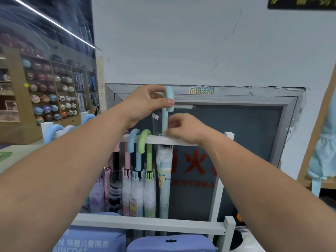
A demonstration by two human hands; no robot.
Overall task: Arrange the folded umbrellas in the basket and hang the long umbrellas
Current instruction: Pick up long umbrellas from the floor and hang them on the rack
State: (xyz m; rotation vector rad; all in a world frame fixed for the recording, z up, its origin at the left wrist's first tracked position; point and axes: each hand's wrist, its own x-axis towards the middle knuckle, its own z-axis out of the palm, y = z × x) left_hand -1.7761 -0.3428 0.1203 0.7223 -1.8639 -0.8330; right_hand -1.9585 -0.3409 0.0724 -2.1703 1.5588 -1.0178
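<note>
I hold a long umbrella with a pale teal hook handle (168, 99) upright behind the white rack's top rail (183, 141); its wrapped canopy (164, 180) hangs below the rail. My left hand (148, 104) pinches the curved top of the handle. My right hand (183, 129) grips the handle's shaft and its clear plastic sleeve just above the rail. Beside it, a blue-handled long umbrella (133, 142) and a green-handled long umbrella (145, 142) hang by their hooks on the same rail. No basket or folded umbrellas are clearly visible.
More long umbrellas (116, 182) hang left of those. A lower white rail (145, 222) crosses in front, with blue raincoat packs (94, 242) below. Shelves of balls (51, 91) stand far left. A grey-framed hydrant panel (245, 133) sits behind the rack.
</note>
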